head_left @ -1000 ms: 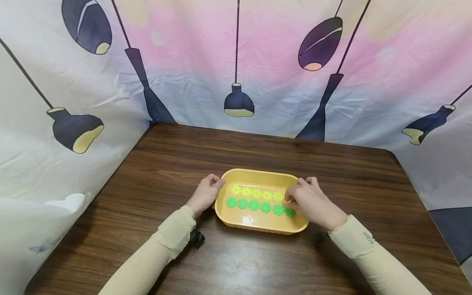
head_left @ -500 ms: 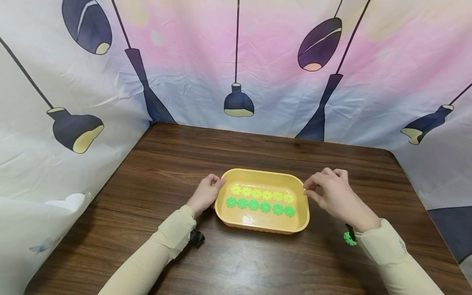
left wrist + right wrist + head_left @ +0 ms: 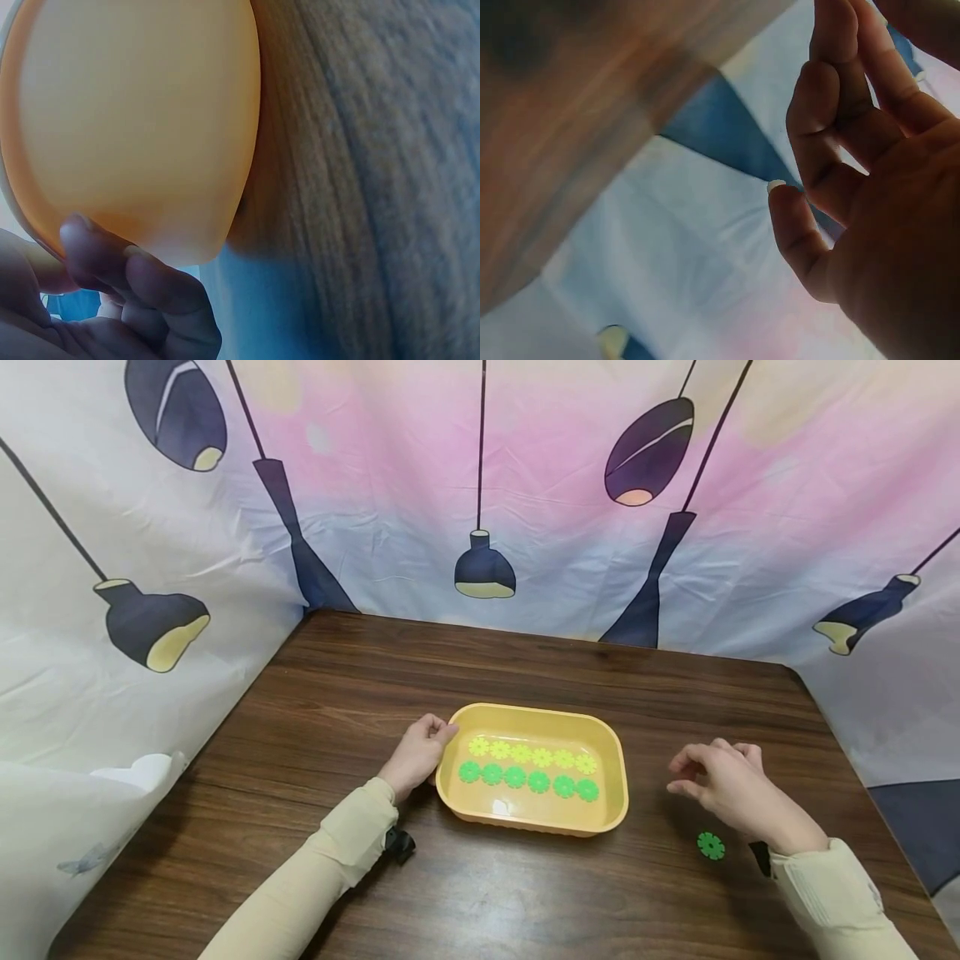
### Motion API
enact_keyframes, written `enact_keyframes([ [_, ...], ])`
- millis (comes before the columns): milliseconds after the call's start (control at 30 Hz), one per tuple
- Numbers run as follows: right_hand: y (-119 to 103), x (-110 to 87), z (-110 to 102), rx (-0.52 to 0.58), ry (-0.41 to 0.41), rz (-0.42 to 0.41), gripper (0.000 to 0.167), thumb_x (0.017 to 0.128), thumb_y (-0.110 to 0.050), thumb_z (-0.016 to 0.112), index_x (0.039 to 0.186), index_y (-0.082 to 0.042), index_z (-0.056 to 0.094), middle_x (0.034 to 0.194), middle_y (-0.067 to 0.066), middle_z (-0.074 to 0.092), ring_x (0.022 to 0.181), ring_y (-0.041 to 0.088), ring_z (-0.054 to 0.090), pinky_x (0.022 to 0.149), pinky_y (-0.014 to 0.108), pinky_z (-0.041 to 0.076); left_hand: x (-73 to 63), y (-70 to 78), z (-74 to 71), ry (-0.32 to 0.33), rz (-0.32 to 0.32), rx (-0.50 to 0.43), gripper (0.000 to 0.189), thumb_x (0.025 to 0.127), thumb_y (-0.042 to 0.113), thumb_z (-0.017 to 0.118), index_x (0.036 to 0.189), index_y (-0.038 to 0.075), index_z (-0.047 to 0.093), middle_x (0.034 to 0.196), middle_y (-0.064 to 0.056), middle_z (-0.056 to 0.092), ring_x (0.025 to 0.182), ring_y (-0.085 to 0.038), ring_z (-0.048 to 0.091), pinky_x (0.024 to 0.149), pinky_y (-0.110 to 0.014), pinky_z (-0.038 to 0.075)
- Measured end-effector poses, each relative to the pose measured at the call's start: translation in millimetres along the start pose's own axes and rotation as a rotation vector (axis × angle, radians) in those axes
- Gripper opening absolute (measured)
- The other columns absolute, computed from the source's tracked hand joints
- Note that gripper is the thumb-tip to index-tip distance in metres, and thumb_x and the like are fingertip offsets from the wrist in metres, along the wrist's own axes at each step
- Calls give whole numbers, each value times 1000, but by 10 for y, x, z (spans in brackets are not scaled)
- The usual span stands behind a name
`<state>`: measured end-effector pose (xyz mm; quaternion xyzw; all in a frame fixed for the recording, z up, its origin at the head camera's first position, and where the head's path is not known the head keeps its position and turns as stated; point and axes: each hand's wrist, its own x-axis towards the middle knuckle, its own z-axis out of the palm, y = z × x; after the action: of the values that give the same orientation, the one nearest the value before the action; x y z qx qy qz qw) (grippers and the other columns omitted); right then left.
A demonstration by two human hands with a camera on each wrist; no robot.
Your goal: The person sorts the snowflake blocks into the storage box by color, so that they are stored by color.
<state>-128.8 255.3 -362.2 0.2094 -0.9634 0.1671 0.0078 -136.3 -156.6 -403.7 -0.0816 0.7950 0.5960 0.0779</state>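
A yellow plastic tray [image 3: 536, 820] sits on the table, holding a row of yellow flower-shaped discs [image 3: 542, 757] behind a row of green ones [image 3: 538, 782]. My left hand [image 3: 417, 755] grips the tray's left rim between thumb and fingers. In the left wrist view, its fingertips [image 3: 82, 238] press against the tray's outer wall [image 3: 142, 112]. To the tray's right, my right hand [image 3: 731, 789] hovers over the table with nothing in its loosely bent fingers, as the right wrist view also shows. A single green flower-shaped disc [image 3: 711, 846] lies on the table just below that hand.
The dark wood table [image 3: 570, 902] reaches back to a fabric backdrop [image 3: 390, 552] printed with hanging lamps. A black wrist-camera mount [image 3: 400, 843] shows beneath the left wrist, and another dark one [image 3: 760, 857] under the right.
My right hand has left the tray, moving right and toward the front. The sixth yellow disc and the loose green disc have come into sight. My left hand stays on the rim.
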Motion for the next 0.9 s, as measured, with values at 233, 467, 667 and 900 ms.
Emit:
enact_keyframes([
  [233, 248, -128, 128, 12, -31, 49, 19, 77, -22, 83, 85, -17, 66, 72, -16, 60, 78, 17, 50, 79, 54, 23, -4, -4, -2, 1, 1, 8, 24, 103, 27, 51, 98, 3, 47, 74, -9, 52, 45, -13, 48, 39, -25, 40],
  [467, 388, -208, 144, 35, -89, 76, 18, 80, -27, 80, 86, -18, 66, 70, -17, 60, 77, 15, 55, 75, 51, 25, -2, -2, -2, 4, 4, 10, 25, 103, 27, 50, 97, 3, 47, 73, -9, 51, 44, -13, 47, 39, -25, 40],
  [667, 403, -268, 113, 51, -197, 107, 23, 82, -37, 77, 87, -18, 64, 69, -15, 58, 68, 6, 55, 78, 54, 27, -1, 3, 3, 6, 1, 6, 25, 103, 27, 51, 97, 3, 47, 74, -10, 51, 44, -14, 48, 39, -25, 40],
  [900, 383, -336, 82, 71, -293, 117, 36, 75, -46, 79, 89, -18, 63, 67, -14, 57, 63, 2, 52, 81, 52, 26, 4, 6, 7, 1, 2, 9, 25, 103, 26, 51, 97, 2, 47, 76, -11, 53, 45, -13, 48, 39, -24, 40],
])
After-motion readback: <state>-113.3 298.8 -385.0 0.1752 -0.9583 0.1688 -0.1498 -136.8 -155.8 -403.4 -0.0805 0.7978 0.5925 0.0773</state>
